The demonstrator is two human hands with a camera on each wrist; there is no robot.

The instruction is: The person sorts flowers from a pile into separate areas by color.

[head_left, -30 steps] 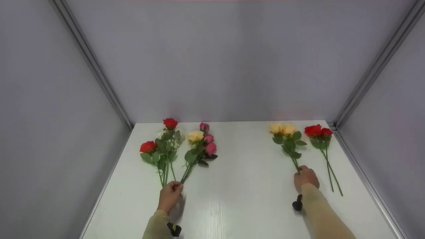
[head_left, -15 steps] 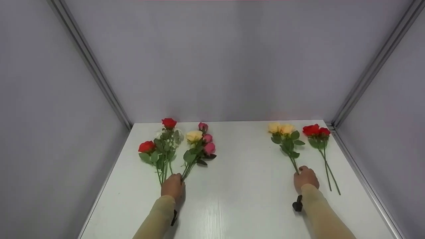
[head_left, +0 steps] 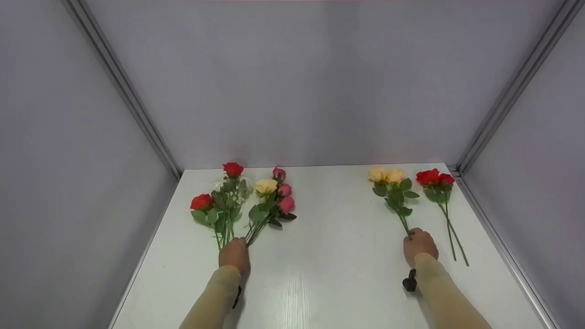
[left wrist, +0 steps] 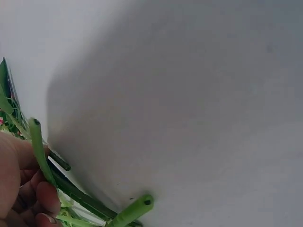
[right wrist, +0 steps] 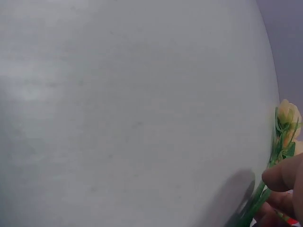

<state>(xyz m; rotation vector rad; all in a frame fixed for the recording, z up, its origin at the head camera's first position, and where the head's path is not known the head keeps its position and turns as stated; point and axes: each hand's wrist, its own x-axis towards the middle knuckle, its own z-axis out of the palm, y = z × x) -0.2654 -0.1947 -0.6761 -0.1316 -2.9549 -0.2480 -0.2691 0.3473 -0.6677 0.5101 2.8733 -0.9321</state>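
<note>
My left hand (head_left: 234, 255) is at the lower stems of the flowers on the left, its back turned up. In the left wrist view its curled fingers (left wrist: 46, 196) grip several green stems (left wrist: 87, 201). Running from this hand is a bunch with a yellow rose (head_left: 265, 187) and pink roses (head_left: 286, 204). Beside it lie red roses (head_left: 233, 170) and white blossoms (head_left: 243, 187), their stems reaching the same hand; which stems it holds cannot be told apart. My right hand (head_left: 420, 244) pinches the stems of two yellow roses (head_left: 394, 176), also seen as yellow blooms (right wrist: 288, 116) in the right wrist view.
Two red roses (head_left: 428, 177) with crossed stems lie right of the right hand. All the flowers are on a white table (head_left: 320, 256). Grey panels (head_left: 292, 82) rise behind it and on both sides. Each wrist wears a small black device (head_left: 410, 280).
My left hand has turned from a fingertip pinch to back-up and moved slightly forward along the stems. The yellow-and-pink bunch has shifted a little left. My right hand stays nearly still.
</note>
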